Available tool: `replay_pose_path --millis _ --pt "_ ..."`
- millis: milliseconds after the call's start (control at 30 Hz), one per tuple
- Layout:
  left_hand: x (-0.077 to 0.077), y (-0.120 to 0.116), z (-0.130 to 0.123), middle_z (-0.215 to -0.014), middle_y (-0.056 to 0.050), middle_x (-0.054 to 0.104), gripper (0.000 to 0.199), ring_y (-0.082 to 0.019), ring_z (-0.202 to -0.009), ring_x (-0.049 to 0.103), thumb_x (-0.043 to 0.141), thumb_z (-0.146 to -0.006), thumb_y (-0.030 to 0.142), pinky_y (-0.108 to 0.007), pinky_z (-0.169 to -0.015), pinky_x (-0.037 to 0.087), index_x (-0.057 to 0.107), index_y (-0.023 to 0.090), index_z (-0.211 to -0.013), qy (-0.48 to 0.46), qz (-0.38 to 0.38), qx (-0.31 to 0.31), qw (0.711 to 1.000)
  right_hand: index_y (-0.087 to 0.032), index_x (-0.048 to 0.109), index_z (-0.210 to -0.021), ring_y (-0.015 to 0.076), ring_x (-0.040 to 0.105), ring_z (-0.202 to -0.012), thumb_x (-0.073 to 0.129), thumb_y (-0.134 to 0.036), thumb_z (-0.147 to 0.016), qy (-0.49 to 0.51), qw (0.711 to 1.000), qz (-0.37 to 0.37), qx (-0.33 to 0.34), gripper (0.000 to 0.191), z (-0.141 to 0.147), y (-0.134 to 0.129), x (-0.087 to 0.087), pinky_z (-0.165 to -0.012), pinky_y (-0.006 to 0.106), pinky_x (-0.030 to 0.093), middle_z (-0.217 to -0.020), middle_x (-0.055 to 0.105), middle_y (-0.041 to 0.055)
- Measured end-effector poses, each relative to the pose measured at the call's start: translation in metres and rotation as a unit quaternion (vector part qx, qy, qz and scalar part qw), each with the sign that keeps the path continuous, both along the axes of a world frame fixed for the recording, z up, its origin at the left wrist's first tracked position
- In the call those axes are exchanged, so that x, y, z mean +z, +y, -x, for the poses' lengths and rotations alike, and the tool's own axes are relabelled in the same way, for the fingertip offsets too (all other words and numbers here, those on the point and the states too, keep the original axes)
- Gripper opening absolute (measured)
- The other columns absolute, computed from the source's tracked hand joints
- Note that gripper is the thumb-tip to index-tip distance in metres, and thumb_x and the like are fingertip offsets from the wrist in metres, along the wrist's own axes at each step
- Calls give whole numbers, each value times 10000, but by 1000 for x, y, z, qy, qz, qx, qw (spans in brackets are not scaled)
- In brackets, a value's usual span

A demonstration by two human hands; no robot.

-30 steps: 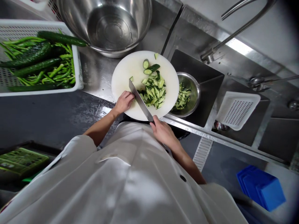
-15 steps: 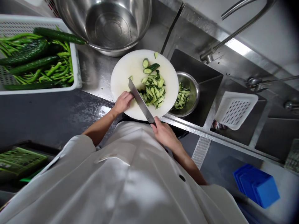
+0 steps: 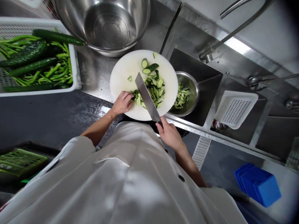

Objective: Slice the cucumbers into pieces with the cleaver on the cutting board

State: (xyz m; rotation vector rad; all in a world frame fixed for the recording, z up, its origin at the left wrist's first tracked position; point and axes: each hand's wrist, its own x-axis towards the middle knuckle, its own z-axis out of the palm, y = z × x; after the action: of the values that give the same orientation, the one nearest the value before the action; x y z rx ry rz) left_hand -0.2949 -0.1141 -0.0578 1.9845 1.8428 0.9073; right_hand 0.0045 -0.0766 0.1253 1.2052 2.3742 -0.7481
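Observation:
My right hand (image 3: 170,133) grips the handle of a kitchen knife (image 3: 147,96) with a broad blade. The blade slants over a heap of cut cucumber pieces (image 3: 159,90) on a round white cutting board (image 3: 120,70). At the heap's left side, my left hand (image 3: 123,102) has its fingers curled together against cucumber at their tips; how much they hold is hidden. Two cucumber chunks (image 3: 149,67) with pale cut ends lie at the far side of the board. A small cucumber scrap (image 3: 129,78) sits alone left of the knife tip.
Right of the board, partly beneath it, a metal bowl (image 3: 197,93) holds more cut cucumber inside the sink (image 3: 207,81). A large steel basin (image 3: 142,31) stands behind. A white basket (image 3: 76,68) on the left carries cucumbers and green peppers. A faucet (image 3: 224,39) arches over the sink.
My right hand has moved the knife to the right, away from my left hand. Cut cucumber pieces now show between the blade and my left fingers, which have barely moved.

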Motion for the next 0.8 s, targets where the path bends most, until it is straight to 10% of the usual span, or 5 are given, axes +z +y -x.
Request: replay_pose_path --millis 800 --pt "-5 -7 3 -1117 -148 643 230 -285 -1068 585 436 -1000 204 -469 -922 565 634 192 -1118 11 0 1 1000 -160 489 -1448 307 726 -886 360 -354 -1109 -97 993 37 55 411 10 -11 6 -751 336 455 -959 772 134"
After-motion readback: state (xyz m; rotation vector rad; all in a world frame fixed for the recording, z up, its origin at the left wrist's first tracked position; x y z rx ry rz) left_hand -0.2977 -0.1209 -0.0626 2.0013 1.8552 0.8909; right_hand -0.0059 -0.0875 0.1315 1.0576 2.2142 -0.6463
